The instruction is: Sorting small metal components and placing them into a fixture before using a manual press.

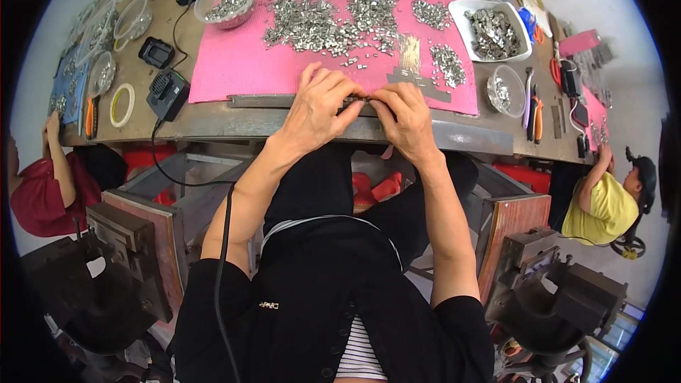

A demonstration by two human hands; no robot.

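on the bench (138,122) we note a black device (169,94), just beside the pink mat (221,64). grey metal bar (257,101) along the mat's near edge. over it, left hand (316,110), fingers bent toward thumb; small dark piece (366,98) at both hands' fingertips; right hand (409,120), likewise bent. we cannot tell which hand grips the piece. further right, we see a white tray (460,18) of metal parts (494,34).
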